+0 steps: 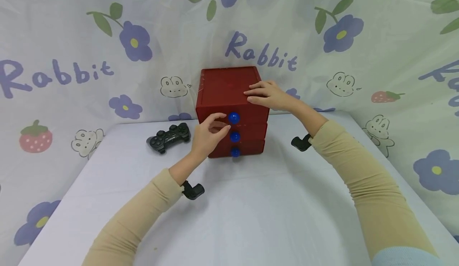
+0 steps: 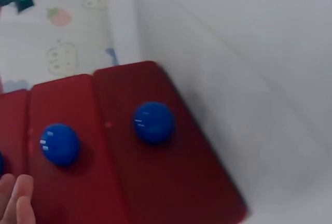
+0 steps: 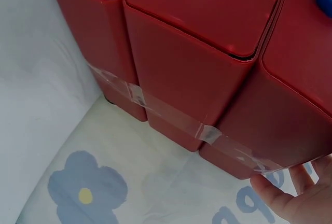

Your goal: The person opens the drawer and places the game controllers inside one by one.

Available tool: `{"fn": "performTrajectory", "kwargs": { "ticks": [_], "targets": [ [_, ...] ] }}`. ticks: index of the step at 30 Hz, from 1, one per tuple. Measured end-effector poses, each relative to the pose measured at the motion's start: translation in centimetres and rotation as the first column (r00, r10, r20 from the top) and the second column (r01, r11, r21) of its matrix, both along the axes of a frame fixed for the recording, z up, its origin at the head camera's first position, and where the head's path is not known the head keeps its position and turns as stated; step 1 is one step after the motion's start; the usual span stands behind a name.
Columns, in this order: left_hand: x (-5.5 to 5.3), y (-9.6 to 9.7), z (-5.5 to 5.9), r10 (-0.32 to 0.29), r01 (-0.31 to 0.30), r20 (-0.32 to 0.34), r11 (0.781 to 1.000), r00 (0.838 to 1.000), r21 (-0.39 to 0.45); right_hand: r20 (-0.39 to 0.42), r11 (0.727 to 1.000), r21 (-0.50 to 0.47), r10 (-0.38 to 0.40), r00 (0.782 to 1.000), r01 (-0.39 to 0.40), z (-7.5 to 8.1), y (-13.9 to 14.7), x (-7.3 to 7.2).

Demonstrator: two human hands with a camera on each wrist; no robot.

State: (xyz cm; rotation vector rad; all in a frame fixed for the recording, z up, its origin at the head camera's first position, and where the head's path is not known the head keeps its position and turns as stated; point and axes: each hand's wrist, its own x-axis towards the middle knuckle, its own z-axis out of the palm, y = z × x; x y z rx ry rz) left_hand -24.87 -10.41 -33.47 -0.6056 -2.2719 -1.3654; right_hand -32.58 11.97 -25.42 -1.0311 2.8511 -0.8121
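A red three-drawer box [image 1: 229, 87] stands at the back of the table, with a round blue knob on each drawer. My left hand [image 1: 211, 133] is in front of it, thumb and fingers parted just left of the top knob [image 1: 234, 118]; I see no grip on it. In the left wrist view, fingertips [image 2: 18, 203] show at the lower left, near the middle knob [image 2: 60, 144] and the bottom knob [image 2: 154, 122]. My right hand [image 1: 267, 94] rests on the box's top right edge, fingers extended. Its fingers [image 3: 272, 195] show beside the box in the right wrist view.
A black game controller [image 1: 169, 137] lies on the white table [image 1: 251, 214], left of the box. Behind hangs a cloth [image 1: 161, 63] printed with flowers and rabbits. Clear tape [image 3: 171, 115] runs along the box's side. Black wrist mounts [image 1: 193, 191] jut from both sleeves.
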Motion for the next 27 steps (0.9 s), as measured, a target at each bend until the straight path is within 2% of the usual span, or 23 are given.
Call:
{"fn": "performTrajectory", "kwargs": {
  "ticks": [5, 11, 18, 27],
  "targets": [
    [-0.4, 0.8, 1.0, -0.038, 0.039, 0.085, 0.999, 0.996, -0.004, -0.008, 1.0, 0.002, 0.006, 1.0, -0.006, -0.1, 0.0, -0.1],
    [-0.8, 1.5, 1.5, -0.035, 0.04, 0.175, 0.999, 0.984, -0.026, -0.024, 1.0, 0.004, 0.011, 1.0, -0.011, -0.1, 0.0, -0.2],
    [-1.1, 1.5, 1.7, -0.034, 0.044, 0.165, 0.997, 0.986, -0.059, -0.025, 1.0, 0.002, 0.012, 1.0, -0.012, -0.1, 0.1, -0.2],
    [-1.0, 1.4, 1.9, -0.056, 0.064, 0.191, 0.997, 0.98, -0.038, -0.009, 1.0, 0.02, -0.003, 1.0, 0.003, 0.1, 0.0, 0.0]
  ]
}}
